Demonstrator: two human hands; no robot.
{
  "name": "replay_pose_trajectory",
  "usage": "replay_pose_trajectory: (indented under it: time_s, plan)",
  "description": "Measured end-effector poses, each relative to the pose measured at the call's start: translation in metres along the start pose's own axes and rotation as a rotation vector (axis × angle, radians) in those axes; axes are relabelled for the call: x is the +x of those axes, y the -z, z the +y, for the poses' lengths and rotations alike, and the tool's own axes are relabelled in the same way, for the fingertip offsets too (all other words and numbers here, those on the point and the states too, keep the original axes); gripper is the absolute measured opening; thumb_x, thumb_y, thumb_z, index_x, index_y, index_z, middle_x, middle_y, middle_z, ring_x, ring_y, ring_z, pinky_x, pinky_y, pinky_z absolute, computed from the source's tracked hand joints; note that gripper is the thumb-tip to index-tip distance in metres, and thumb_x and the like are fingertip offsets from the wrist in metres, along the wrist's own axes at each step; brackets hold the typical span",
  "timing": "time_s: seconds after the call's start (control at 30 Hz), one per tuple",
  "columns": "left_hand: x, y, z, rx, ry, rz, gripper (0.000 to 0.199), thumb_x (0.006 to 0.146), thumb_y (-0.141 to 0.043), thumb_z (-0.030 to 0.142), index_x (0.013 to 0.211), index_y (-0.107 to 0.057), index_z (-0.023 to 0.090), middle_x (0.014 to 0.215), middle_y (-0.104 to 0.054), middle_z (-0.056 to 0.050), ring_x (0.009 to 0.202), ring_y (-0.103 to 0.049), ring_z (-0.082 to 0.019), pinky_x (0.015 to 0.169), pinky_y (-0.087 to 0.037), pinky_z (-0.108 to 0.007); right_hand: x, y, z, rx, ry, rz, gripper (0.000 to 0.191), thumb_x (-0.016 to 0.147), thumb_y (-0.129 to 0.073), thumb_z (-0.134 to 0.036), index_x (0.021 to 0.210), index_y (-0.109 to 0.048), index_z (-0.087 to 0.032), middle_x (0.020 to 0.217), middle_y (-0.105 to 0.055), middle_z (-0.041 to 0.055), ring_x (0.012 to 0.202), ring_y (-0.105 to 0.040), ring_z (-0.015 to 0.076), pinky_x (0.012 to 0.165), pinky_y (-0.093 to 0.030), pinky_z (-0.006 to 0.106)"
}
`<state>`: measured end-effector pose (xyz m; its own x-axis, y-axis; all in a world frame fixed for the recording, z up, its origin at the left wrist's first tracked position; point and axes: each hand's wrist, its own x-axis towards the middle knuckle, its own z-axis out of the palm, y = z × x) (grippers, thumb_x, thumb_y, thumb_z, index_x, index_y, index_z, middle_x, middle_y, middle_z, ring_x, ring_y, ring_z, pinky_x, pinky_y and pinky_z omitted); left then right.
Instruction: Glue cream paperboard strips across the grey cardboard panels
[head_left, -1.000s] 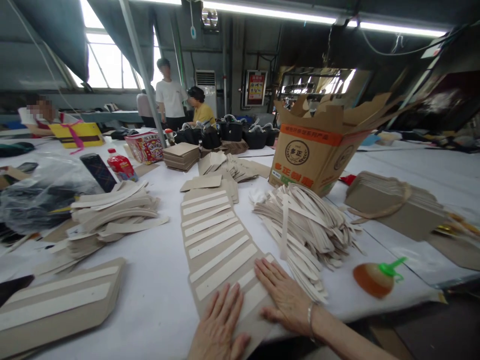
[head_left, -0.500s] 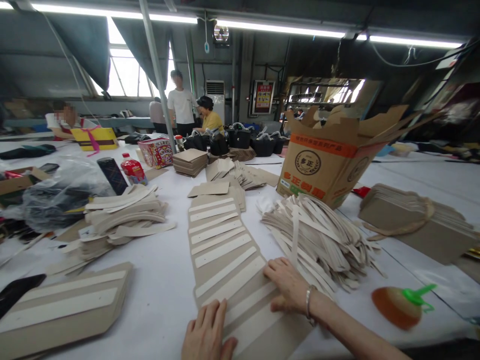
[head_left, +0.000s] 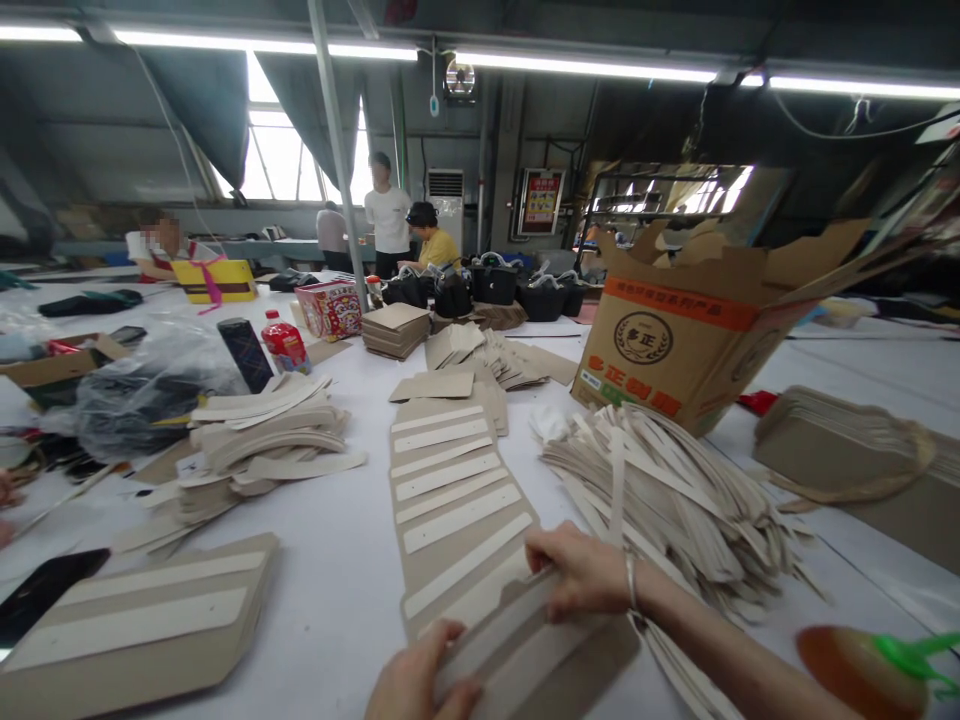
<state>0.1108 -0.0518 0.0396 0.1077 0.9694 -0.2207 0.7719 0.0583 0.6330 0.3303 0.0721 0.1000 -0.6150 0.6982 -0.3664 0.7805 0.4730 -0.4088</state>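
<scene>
My left hand (head_left: 424, 680) grips the left edge of a grey-brown cardboard piece (head_left: 536, 650) at the bottom centre. On the piece's far right edge, my right hand (head_left: 581, 570), with a bracelet at the wrist, has its fingers pinched round the board. The piece is raised and tilted, with pale strips across it. Beyond it, a row of overlapping boards (head_left: 450, 475) with white strips runs away from me. Loose pale strips (head_left: 667, 490) lie heaped at the right. Another stack of boards with strips (head_left: 135, 625) lies at the lower left.
A large open carton (head_left: 660, 340) stands behind the strip heap. An orange bottle with a green nozzle (head_left: 862, 670) is at lower right. Curved pieces (head_left: 270, 430) are piled on the left. Several people are in the background, and part of someone's hand (head_left: 9, 495) shows at the left edge.
Both hands have closed on the nearest board and lifted it into a tilt; before, they lay on the row with fingers spread. The view has shifted, and someone's hand has appeared at the left edge.
</scene>
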Motion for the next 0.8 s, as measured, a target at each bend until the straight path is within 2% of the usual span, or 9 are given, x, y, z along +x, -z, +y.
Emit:
replay_pose_trajectory:
  time_s: [0.13,0.23,0.33,0.47,0.6,0.7,0.8]
  plan:
    - [0.022,0.024,0.004,0.087,0.088,0.159,0.035,0.07,-0.046,0.021,0.105,-0.049,0.023,0.108,-0.058,-0.001,0.097,-0.056,-0.015,0.084,-0.039,-0.023,0.063,0.0,0.003,-0.158,0.023,0.004,0.052,0.048,-0.074,-0.033,0.096,-0.055,-0.024,0.085,-0.059,0.0018,0.089,-0.053,0.0252,0.076,-0.036,0.033]
    - [0.036,0.029,-0.001,0.187,0.137,0.125,0.034,0.066,-0.049,0.024,0.1,-0.048,0.022,0.109,-0.053,-0.003,0.092,-0.056,-0.016,0.079,-0.04,-0.024,0.092,-0.007,0.007,-0.218,0.031,0.006,0.051,0.046,-0.075,-0.035,0.092,-0.055,-0.022,0.087,-0.06,0.0035,0.09,-0.054,0.0261,0.08,-0.035,0.037]
    - [0.041,0.032,-0.001,0.216,0.158,0.085,0.03,0.063,-0.052,0.029,0.092,-0.048,0.021,0.104,-0.053,-0.004,0.094,-0.054,-0.018,0.078,-0.039,-0.027,0.095,-0.012,0.008,-0.234,0.054,0.059,0.048,0.045,-0.075,-0.039,0.084,-0.053,-0.022,0.093,-0.058,0.0049,0.09,-0.052,0.0253,0.079,-0.034,0.037]
    - [0.039,0.035,0.001,0.262,0.179,0.054,0.035,0.056,-0.059,0.031,0.087,-0.048,0.02,0.1,-0.056,-0.006,0.101,-0.049,-0.024,0.083,-0.035,-0.033,0.075,-0.013,0.003,-0.247,0.077,0.13,0.047,0.043,-0.075,-0.042,0.077,-0.049,-0.021,0.09,-0.057,0.0049,0.09,-0.05,0.0256,0.078,-0.033,0.037]
    - [0.043,0.038,-0.003,0.136,0.229,-0.034,0.048,0.054,-0.057,0.024,0.099,-0.043,0.02,0.091,-0.058,-0.003,0.086,-0.055,-0.018,0.074,-0.039,-0.026,0.063,-0.004,-0.003,-0.125,0.042,0.084,0.054,0.046,-0.074,-0.039,0.09,-0.048,-0.023,0.082,-0.058,0.0012,0.083,-0.053,0.0235,0.072,-0.035,0.032]
    - [0.061,0.053,-0.007,0.097,0.169,0.03,0.056,0.056,-0.056,0.024,0.109,-0.039,0.021,0.088,-0.058,0.001,0.082,-0.056,-0.014,0.072,-0.039,-0.023,0.08,0.016,-0.004,-0.111,0.0,0.056,0.063,0.046,-0.074,-0.036,0.102,-0.049,-0.025,0.089,-0.06,0.0026,0.09,-0.053,0.0261,0.069,-0.037,0.031]
    - [0.091,0.072,-0.012,0.182,0.132,0.122,0.051,0.056,-0.059,0.027,0.106,-0.046,0.02,0.099,-0.056,-0.003,0.09,-0.055,-0.016,0.079,-0.039,-0.024,0.115,0.034,0.0,-0.151,-0.055,0.034,0.067,0.044,-0.076,-0.033,0.105,-0.052,-0.024,0.097,-0.06,0.0048,0.094,-0.054,0.0268,0.074,-0.039,0.032]
